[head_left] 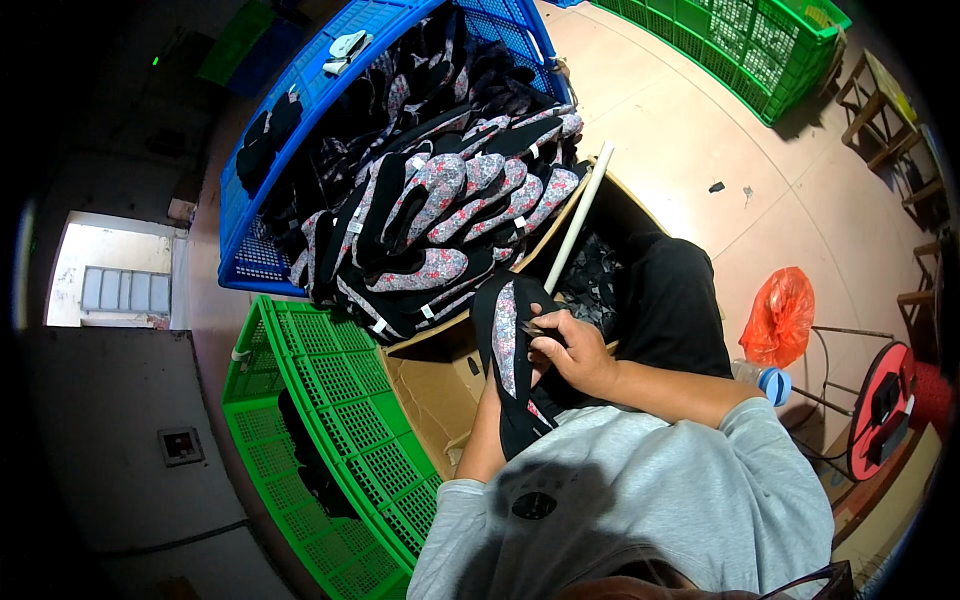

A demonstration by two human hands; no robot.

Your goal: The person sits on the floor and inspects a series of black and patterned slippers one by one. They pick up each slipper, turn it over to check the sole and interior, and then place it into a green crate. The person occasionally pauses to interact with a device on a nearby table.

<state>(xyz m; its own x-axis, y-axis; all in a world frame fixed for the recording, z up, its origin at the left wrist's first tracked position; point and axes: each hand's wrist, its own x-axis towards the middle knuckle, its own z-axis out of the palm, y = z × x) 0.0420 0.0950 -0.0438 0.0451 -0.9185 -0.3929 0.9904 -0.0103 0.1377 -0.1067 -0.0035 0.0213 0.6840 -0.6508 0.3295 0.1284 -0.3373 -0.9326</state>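
Observation:
A black cloth slipper with a grey-and-red floral lining is held upright in front of my chest. My left hand grips it from behind, most of its fingers hidden by the cloth. At the slipper's opening, my right hand is closed around a small pointed metal tool, seemingly thread snips. The tool's tip lies close to the lining. Just beyond, many similar floral slippers are heaped in a blue crate.
A cardboard box with dark scraps and a pale pole stands before me. At left is a green crate. To my right are a red plastic bag, a blue-lidded bottle and a red round stool.

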